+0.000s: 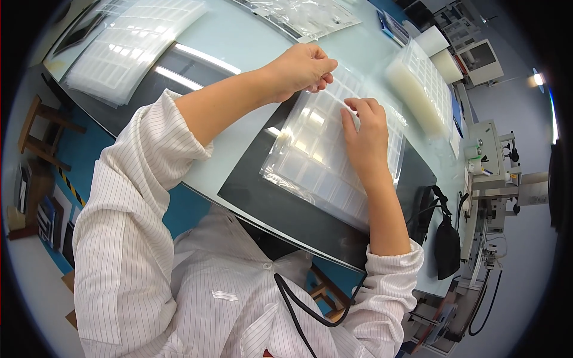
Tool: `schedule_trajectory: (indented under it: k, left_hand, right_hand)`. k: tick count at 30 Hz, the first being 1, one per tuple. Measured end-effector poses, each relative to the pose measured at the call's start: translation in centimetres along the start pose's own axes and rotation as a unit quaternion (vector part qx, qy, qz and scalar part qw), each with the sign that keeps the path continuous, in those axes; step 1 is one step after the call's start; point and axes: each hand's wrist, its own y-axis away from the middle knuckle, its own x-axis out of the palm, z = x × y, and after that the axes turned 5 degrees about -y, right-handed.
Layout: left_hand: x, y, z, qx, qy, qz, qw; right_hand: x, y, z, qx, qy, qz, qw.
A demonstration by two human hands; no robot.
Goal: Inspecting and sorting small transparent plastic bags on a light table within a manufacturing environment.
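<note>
A stack of clear plastic sheets with a grid of rectangular pockets (313,146) lies in front of me on a dark mat (253,191). My left hand (303,68) is above its far left part, with fingers curled and thumb pressed to them in a pinch. Whatever is between those fingertips, if anything, is too small or hidden to make out. Over the right half of the sheets hovers or rests my right hand (367,134), thumb and bent fingers apart. I see nothing held in it; whether its fingertips touch the plastic I cannot tell.
Another pile of clear gridded sheets (134,45) lies at the left, and a thicker one (424,89) at the right. Plastic bags (304,18) lie at the far side. White rolls (444,56) stand at far right. A black pouch (447,244) with cords is by my right forearm.
</note>
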Motion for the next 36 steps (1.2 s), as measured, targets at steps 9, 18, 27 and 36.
schedule_trajectory:
  k: [9, 18, 27, 36]
  left_hand:
    - [0.4, 0.3, 0.3, -0.017, -0.060, 0.007, 0.998]
    - [0.2, 1.1, -0.3, -0.029, -0.079, 0.029, 0.996]
    - [0.9, 0.7, 0.1, 0.008, -0.126, 0.067, 0.990]
    - [-0.7, -0.2, 0.2, 0.024, -0.067, 0.038, 0.997]
  right_hand:
    - [-0.3, 0.0, -0.3, -0.036, 0.033, -0.024, 0.999]
    - [0.0, 0.2, 0.2, -0.042, 0.026, -0.010, 0.999]
    - [-0.7, -0.5, 0.2, -0.048, 0.047, 0.014, 0.998]
    - [0.5, -1.8, 0.9, 0.055, -0.087, 0.024, 0.994]
